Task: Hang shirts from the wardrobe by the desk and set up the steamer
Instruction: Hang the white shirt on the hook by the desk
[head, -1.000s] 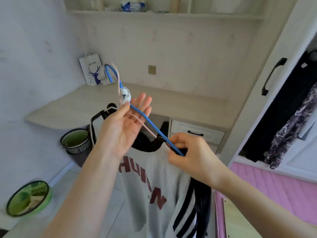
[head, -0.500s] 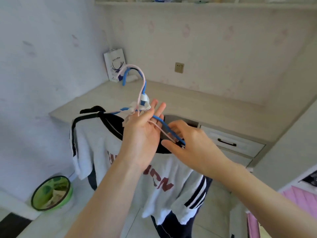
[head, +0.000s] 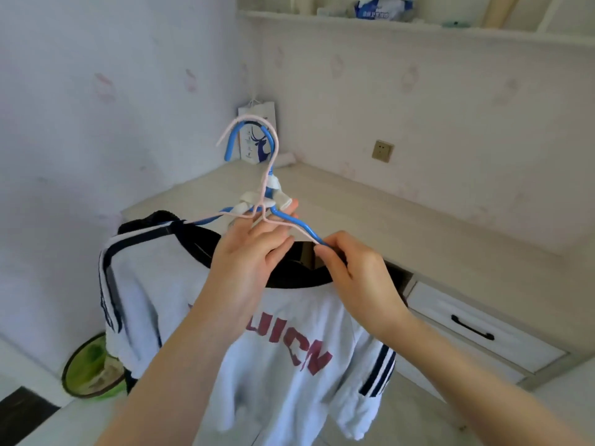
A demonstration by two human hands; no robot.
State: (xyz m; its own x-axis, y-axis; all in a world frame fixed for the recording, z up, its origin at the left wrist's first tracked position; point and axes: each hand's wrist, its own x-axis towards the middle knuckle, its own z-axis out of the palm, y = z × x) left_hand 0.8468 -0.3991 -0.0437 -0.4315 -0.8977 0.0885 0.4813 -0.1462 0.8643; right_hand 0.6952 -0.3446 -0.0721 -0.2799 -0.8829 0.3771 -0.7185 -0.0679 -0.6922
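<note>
We've got the white shirt [head: 289,365] up in front of the desk [head: 370,204], draped over a blue hanger [head: 291,221] with a pink hanger [head: 257,156] doubled against it. Our left hand [head: 248,268] props the hangers' neck on mostly straight fingers, while our right hand [head: 357,275] pinches the blue arm at the collar. A paper bag [head: 257,136] stands at the desk's corner.
</note>
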